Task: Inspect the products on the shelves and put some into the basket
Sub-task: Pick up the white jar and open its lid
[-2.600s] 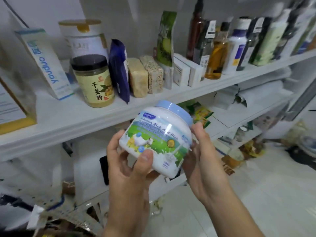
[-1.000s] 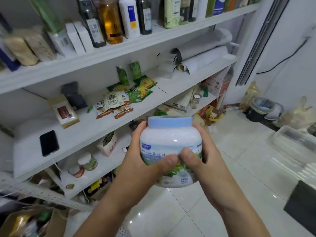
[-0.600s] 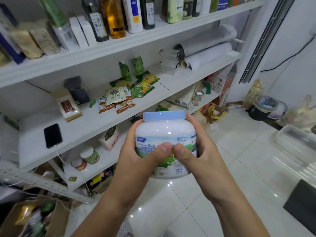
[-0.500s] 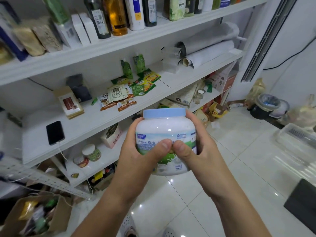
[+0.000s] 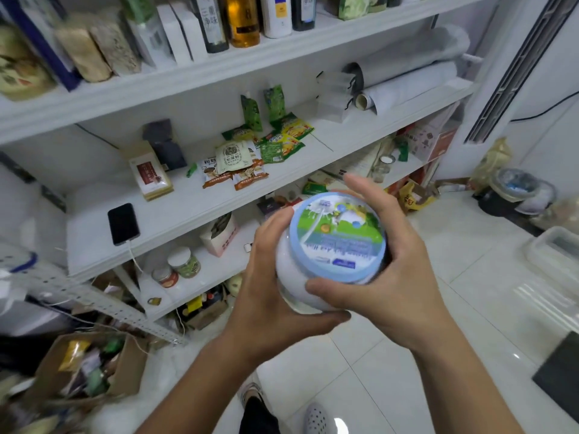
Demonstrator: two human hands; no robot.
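- A white jar [image 5: 300, 277] with a pale blue lid [image 5: 337, 236] is off the shelves and held in mid-air, in front of the middle shelf [image 5: 194, 208] and above the tiled floor [image 5: 407, 355].
- The left hand [image 5: 272, 296] cups the jar's body from below and the left, its fingers curled round the white wall and its thumb under the lower edge.
- The right hand [image 5: 394, 274] grips from the right: thumb across the near side just under the lid, fingers wrapped round the far side of the lid rim.
- The jar is tipped so that the lid faces up toward the camera; its long axis runs from the printed lid top down and away to the hidden base.
- Judging by this, the inspection of this one product is under way, with the lid label being read.
- No basket shows clearly; a cardboard box [image 5: 94, 368] of goods sits on the floor at lower left, and nothing shows the jar placed anywhere yet.
- Left to do, as I judge it: put the jar in the basket or back on a shelf, then check the snack packets [image 5: 235, 161].
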